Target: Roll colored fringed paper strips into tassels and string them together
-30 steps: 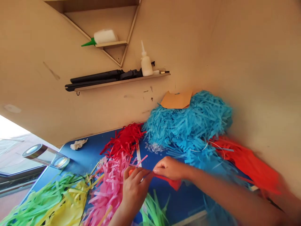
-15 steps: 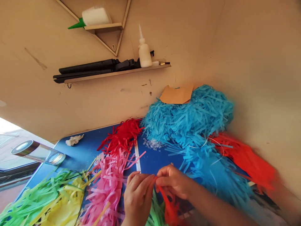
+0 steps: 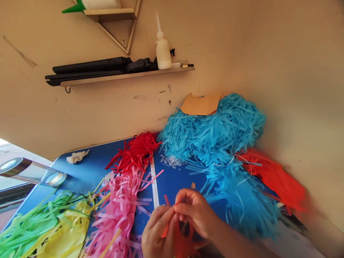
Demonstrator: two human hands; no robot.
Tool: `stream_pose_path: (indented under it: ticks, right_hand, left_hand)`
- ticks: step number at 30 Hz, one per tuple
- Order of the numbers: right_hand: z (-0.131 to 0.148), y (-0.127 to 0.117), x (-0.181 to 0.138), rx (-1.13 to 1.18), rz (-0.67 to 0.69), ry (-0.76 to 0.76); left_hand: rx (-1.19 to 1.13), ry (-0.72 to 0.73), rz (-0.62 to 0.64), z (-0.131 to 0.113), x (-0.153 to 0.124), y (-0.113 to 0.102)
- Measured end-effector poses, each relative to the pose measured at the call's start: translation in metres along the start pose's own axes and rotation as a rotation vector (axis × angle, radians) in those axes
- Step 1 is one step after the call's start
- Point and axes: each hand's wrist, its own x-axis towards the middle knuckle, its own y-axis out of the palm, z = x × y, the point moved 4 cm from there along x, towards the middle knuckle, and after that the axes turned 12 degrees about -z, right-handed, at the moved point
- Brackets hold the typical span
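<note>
My left hand and my right hand meet low in the middle of the view, fingertips pinched together. Between them is a fringed strip of orange-red tissue paper, its ends hanging below and one piece poking up past the left fingers. Both hands are closed on it; the exact pinch point is partly hidden by the fingers. Left of my hands lies pink fringed paper. To the right spreads a large heap of blue fringed paper, with white string lying over its lower part.
Red fringe, yellow fringe and green fringe cover the left of the blue table. Small clear bits lie near the heap. A glass bottle stands at the left edge. A wall shelf carries a white squeeze bottle.
The view has tilted down and shifted slightly. My hands stay pinched together, while the orange-red paper has moved, with a piece now sticking up between them. Green strips beneath are no longer visible.
</note>
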Motion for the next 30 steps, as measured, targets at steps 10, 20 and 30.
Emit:
stream_pose_path:
  ticks: [10,20,30]
  right_hand:
    - [0.039,-0.022,0.081,-1.275,-0.169,-0.484]
    - [0.044,-0.023,0.113,-1.521,-0.096,-0.450]
    - [0.022,-0.020,0.003,-0.746,-0.030,-0.530]
  left_hand:
    - [-0.374,-0.878,-0.287,0.036,-0.010,-0.019]
    - [-0.486,-1.098,-0.103,0.043,-0.019,0.006]
    - [0.023,-0.512,0.102,0.027,-0.001,0.010]
